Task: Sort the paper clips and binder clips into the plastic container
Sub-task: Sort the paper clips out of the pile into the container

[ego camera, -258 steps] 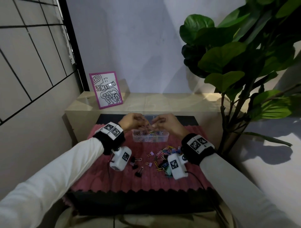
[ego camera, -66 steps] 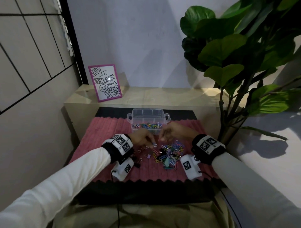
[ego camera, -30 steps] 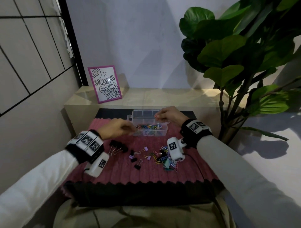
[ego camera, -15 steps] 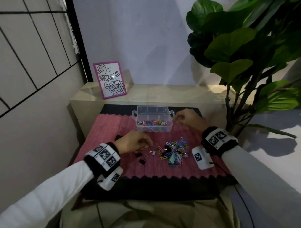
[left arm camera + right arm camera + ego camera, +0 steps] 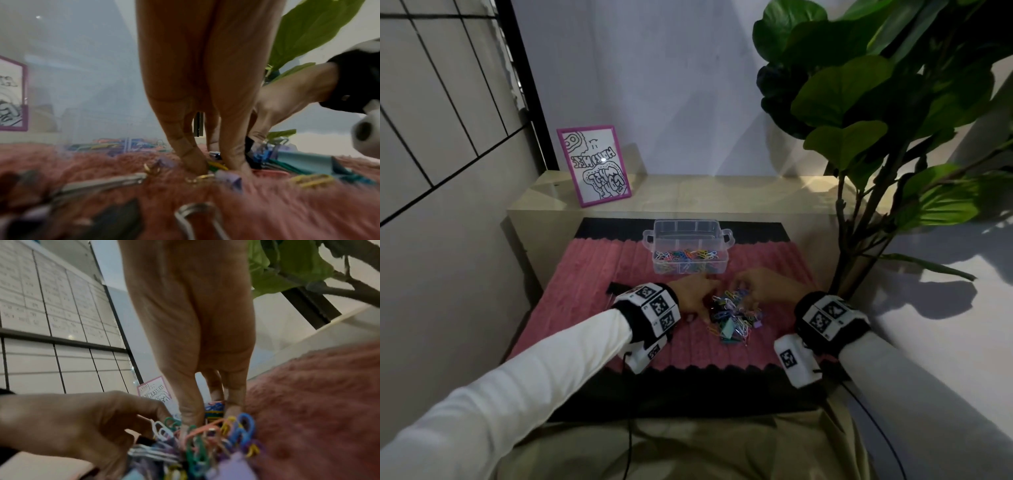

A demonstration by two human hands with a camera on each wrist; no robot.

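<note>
Both hands at the clip pile [image 5: 732, 317] on the pink mat [image 5: 592, 274], left hand [image 5: 693, 294] fingertips down, apparently pinching a clip, right hand [image 5: 767, 289] pinching paper clips [image 5: 207, 433], container [image 5: 690, 251] beyond.

Bare pink mat [image 5: 592, 274] to the left of the clip pile [image 5: 732, 315], wide enough for a hand, broken only by a dark flat piece [image 5: 616, 287] near the left wrist. Narrow strip of mat between pile and plastic container [image 5: 690, 246], mostly taken by the left hand [image 5: 693, 294] and right hand [image 5: 767, 287], fingers [image 5: 195, 162] down among the clips. Open top on the container, nothing over it. Behind it, a raised ledge [image 5: 722, 192] with a framed drawing [image 5: 594, 164] at its left end. On the right, plant stems [image 5: 849, 240] and leaves [image 5: 859, 85] crowding in over the mat's edge. Loose binder clips [image 5: 195, 216] under the left wrist. Tiled wall [image 5: 448, 137] close along the left.
</note>
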